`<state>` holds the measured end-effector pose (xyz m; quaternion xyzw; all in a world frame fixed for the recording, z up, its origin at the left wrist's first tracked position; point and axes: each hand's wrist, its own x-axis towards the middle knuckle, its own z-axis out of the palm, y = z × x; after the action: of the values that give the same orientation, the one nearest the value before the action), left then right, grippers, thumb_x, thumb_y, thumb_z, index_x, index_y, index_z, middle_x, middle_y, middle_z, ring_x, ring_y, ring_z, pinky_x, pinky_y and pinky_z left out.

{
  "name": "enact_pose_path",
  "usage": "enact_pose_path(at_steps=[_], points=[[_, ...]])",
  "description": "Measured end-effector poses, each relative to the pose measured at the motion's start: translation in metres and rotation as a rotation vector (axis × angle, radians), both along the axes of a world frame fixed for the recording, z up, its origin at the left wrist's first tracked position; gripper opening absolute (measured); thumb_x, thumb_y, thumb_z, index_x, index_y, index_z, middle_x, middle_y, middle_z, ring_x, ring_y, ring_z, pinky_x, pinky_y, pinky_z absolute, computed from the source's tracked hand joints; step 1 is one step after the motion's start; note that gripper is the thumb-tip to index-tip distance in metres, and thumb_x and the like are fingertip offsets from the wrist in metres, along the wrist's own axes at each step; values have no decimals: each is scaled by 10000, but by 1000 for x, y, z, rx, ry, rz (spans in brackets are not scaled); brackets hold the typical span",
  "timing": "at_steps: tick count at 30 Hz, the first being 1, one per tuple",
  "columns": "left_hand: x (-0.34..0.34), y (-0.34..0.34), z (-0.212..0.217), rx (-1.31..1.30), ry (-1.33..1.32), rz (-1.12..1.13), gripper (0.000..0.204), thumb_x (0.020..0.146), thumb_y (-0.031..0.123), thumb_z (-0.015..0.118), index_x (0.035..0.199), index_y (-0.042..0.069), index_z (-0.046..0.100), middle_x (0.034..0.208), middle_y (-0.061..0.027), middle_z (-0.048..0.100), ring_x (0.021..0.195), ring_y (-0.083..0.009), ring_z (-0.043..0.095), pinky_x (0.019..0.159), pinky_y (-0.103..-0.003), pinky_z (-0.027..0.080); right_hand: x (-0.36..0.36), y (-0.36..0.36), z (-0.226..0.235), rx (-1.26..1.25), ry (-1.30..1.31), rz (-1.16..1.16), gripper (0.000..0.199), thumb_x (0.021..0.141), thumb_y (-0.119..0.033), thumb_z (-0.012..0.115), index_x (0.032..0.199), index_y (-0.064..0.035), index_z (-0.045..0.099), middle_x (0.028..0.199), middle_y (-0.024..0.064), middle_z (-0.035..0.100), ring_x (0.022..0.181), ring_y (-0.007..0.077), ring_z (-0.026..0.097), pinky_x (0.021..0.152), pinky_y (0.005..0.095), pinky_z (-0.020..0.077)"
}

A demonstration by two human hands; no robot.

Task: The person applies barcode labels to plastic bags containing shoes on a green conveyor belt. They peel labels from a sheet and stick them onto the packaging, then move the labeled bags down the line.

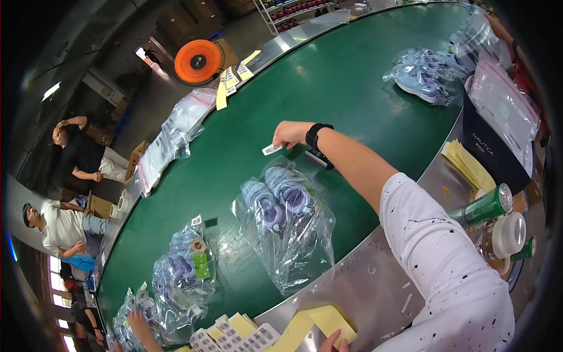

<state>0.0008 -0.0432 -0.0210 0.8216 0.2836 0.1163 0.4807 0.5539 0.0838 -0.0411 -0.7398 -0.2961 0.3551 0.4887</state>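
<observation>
Over the green conveyor belt (346, 70) my right hand (290, 134) pinches a small white barcode sticker (271, 149) by its edge. A black band circles that wrist. Just below the hand lies a pair of light blue and lilac sneakers (281, 199) inside a clear plastic bag (293, 252). At the lower edge my left hand (335, 342), only partly in view, grips a folded strip of yellow backing paper (319, 322). Beside it lie sheets of barcode stickers (240, 334).
More bagged sneakers (185, 270) lie at left, near another person's hand (141, 325). Other bagged pairs (425, 76) are at far right. A green can (489, 205), a lidded jar (507, 234) and yellow papers (466, 164) stand along the near metal edge. Plastic bags (176, 135) line the far edge.
</observation>
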Motion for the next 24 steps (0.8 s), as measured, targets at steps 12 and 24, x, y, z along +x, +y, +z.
enact_pose_path(at_steps=[12,24], points=[[11,-1,0,130,-58,-36,197,840,105,610,1005,2,637,687,-150,594,553,-246,542,536,-319,433,4,26,-9,-239,-106,170,230,741,-237,728,840,-43,655,782,25,563,683,136,508,559,285,450],[13,-6,1,96,-55,-19,208,852,113,601,1015,-12,632,801,-190,633,685,-270,612,637,-323,479,-31,36,6,-340,-283,220,370,702,-221,729,959,36,657,952,131,650,789,247,608,656,377,481]])
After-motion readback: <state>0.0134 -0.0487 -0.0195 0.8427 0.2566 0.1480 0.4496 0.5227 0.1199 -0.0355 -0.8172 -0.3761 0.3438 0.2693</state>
